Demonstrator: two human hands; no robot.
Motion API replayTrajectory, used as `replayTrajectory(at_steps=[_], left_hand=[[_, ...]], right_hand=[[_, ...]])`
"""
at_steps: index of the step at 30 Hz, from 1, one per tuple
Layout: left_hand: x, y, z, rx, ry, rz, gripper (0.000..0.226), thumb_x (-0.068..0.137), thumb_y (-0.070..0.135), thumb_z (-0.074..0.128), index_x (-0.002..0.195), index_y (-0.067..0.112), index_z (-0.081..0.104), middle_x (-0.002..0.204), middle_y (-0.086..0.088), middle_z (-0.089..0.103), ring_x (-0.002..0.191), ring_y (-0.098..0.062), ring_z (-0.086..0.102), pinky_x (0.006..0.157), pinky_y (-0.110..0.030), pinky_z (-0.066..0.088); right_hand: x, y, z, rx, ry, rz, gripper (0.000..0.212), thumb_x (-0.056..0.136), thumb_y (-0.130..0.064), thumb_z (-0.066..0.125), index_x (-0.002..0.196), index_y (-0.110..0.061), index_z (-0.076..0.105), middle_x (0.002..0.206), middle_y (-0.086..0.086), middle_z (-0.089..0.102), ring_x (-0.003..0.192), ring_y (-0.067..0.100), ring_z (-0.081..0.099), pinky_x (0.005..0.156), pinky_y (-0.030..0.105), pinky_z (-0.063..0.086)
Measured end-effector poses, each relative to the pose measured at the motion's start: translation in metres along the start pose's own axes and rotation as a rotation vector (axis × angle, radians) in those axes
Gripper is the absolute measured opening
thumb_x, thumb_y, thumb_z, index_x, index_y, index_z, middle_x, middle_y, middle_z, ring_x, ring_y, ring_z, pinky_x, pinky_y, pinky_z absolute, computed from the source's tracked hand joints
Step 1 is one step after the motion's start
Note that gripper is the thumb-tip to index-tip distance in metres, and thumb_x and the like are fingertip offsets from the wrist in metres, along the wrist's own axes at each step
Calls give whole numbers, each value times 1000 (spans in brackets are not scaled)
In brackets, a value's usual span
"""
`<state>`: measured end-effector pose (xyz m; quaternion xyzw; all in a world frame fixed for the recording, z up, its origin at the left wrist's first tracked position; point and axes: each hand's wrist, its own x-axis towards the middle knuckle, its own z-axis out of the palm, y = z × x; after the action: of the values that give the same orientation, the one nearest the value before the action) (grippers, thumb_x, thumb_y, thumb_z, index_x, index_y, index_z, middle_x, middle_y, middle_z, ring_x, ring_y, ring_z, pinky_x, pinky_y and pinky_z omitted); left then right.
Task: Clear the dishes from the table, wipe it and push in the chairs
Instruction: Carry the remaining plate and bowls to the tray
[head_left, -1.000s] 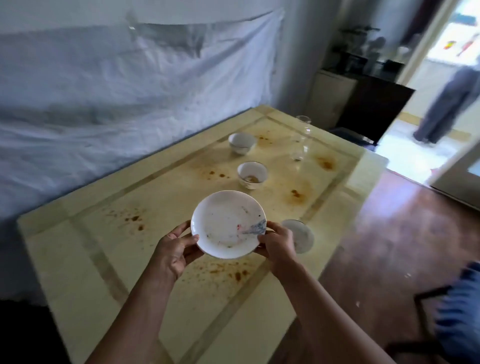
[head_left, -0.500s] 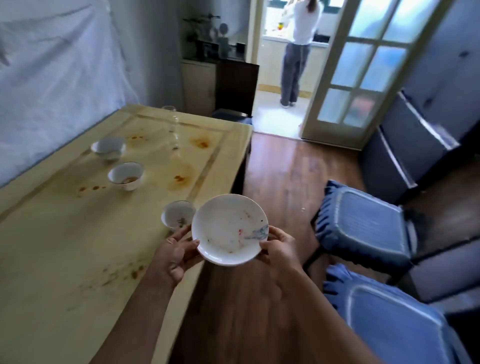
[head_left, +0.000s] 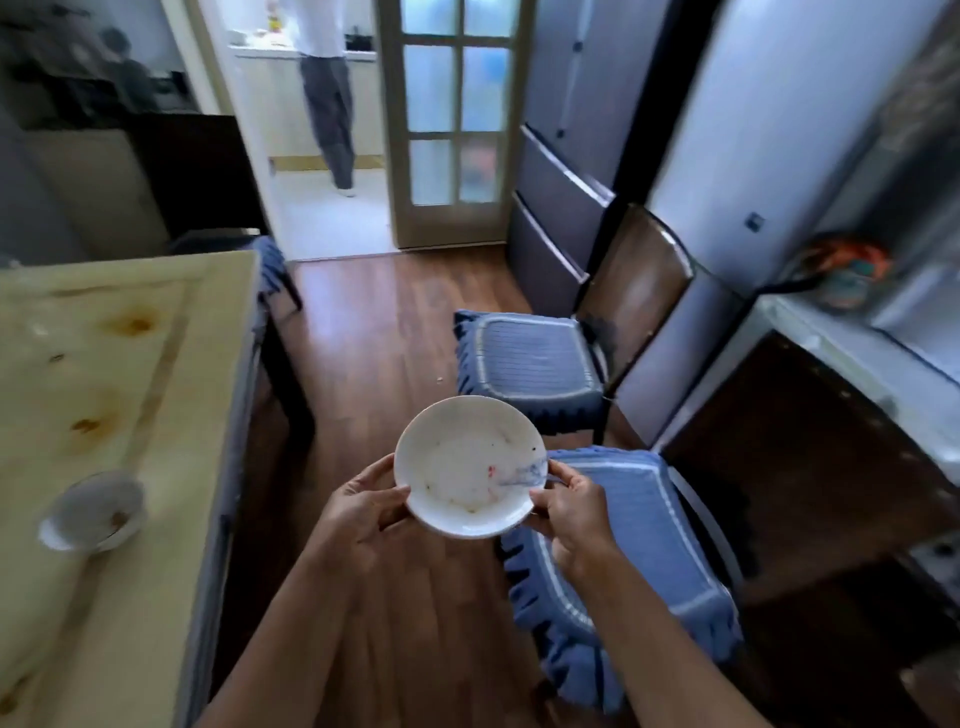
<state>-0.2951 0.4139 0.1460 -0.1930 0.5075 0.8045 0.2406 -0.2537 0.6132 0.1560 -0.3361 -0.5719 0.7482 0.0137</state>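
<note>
A dirty white plate (head_left: 470, 465) with a blue pattern and food specks is held level over the wooden floor, away from the table. My left hand (head_left: 363, 506) grips its left rim and my right hand (head_left: 569, 506) grips its right rim. The stained yellow table (head_left: 78, 364) is at the left, with a small white bowl (head_left: 93, 512) near its right edge. Two chairs with blue cushions stand at the right, one far (head_left: 530, 364) and one near (head_left: 623, 561), both pulled away from the table.
A doorway (head_left: 322, 208) lies straight ahead, with a person (head_left: 327, 93) standing at a counter beyond it. A glass-paned door (head_left: 452, 119) is open beside it. A grey fridge (head_left: 571, 156) and a dark cabinet (head_left: 805, 467) line the right side.
The view has swung right, away from the table toward the doorway. The plate, held in both hands, has moved off the table and now hangs over the floor.
</note>
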Motion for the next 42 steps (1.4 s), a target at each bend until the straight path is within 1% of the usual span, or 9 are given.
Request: replayTrajectory(at_steps=[5, 9, 14, 18, 22, 24, 29, 34, 42], left_hand=[[16, -18, 50, 117, -131, -95, 46, 81, -13, 53, 116, 16, 63, 100, -13, 68, 64, -23, 72, 53, -31, 59], [21, -41, 88, 224, -215, -182, 46, 84, -12, 53, 119, 17, 61, 100, -9, 69, 72, -22, 71, 55, -33, 60], [16, -75, 138, 337, -332, -264, 48, 85, -12, 53, 124, 15, 57, 83, -8, 73, 70, -24, 70, 60, -38, 60], [1, -112, 191, 420, -442, -328, 49, 85, -12, 53, 124, 16, 55, 89, -14, 68, 59, -22, 70, 48, -32, 58], [-15, -150, 235, 471, -516, -380, 43, 84, -12, 54, 116, 16, 58, 69, -9, 73, 62, -24, 69, 51, -35, 59], [-26, -171, 261, 508, -562, -407, 39, 84, -13, 53, 110, 16, 58, 65, -7, 73, 70, -27, 67, 55, -38, 60], [-48, -224, 320, 561, -629, -442, 34, 84, -13, 52, 98, 16, 62, 91, -15, 68, 84, -32, 63, 62, -41, 58], [-65, -281, 380, 617, -700, -463, 44, 85, -11, 52, 122, 13, 57, 117, -12, 63, 95, -31, 64, 72, -44, 58], [-88, -352, 461, 666, -700, -483, 43, 84, -11, 53, 119, 14, 59, 104, -6, 67, 87, -25, 65, 59, -36, 60]], right_hand=[[-12, -2, -57, 92, 165, -7, 41, 80, 21, 53, 109, -8, 62, 91, 10, 67, 76, 28, 65, 56, 34, 58], [-22, 9, -100, 179, 337, 11, 44, 84, 17, 51, 118, -10, 60, 98, 12, 65, 86, 32, 63, 60, 38, 55], [-45, 18, -155, 251, 504, -20, 43, 82, 18, 52, 121, 0, 60, 94, 13, 66, 93, 33, 63, 83, 46, 54], [-73, 21, -208, 344, 641, -59, 41, 82, 20, 49, 114, -3, 60, 92, 10, 64, 85, 24, 60, 78, 41, 52], [-93, 29, -260, 396, 768, -38, 53, 83, 16, 52, 134, -1, 49, 111, 15, 63, 101, 29, 60, 88, 49, 50], [-106, 31, -291, 439, 808, -24, 56, 84, 14, 52, 138, -4, 45, 120, 17, 62, 107, 34, 61, 80, 46, 54], [-130, 35, -363, 499, 881, -30, 56, 85, 14, 52, 138, -4, 45, 123, 16, 60, 107, 33, 60, 83, 46, 54], [-139, 38, -441, 520, 946, -19, 58, 84, 13, 56, 138, -5, 45, 132, 15, 56, 114, 33, 57, 94, 53, 50], [-141, 37, -543, 530, 1017, 9, 57, 82, 13, 58, 136, -5, 49, 125, 13, 59, 114, 32, 57, 94, 52, 50]])
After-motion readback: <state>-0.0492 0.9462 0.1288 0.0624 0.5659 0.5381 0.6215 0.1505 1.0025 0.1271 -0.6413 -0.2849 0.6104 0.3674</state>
